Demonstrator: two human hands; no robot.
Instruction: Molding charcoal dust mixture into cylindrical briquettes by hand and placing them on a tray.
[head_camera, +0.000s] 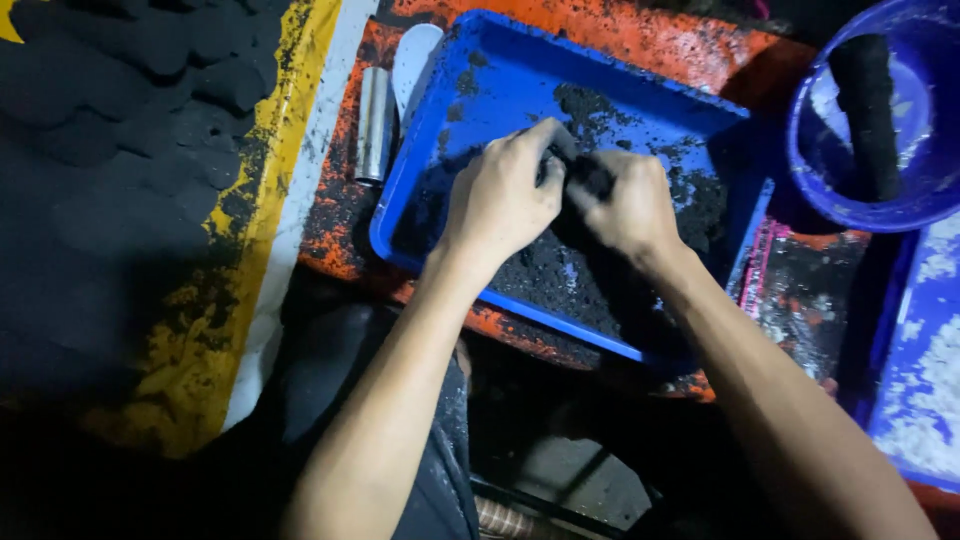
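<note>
From left to right I see a dark heap (110, 180) of black material, then a metal tube (374, 124) lying just outside the blue tray (640, 110). My left hand (500, 195) and right hand (625, 205) meet over the middle of that tray, both pinching 1 dark lump (590, 178) between them. The lump sits between the 2 grips, its long axis running roughly left to right from one hand to the other, just above the black powder (560, 270) on the tray floor. Both hands are closed on it, fingers curled; neither is nearer, though the right covers more of it. Further right stands a blue bucket (900, 200) with a black roll (865, 110) leaning inside.
</note>
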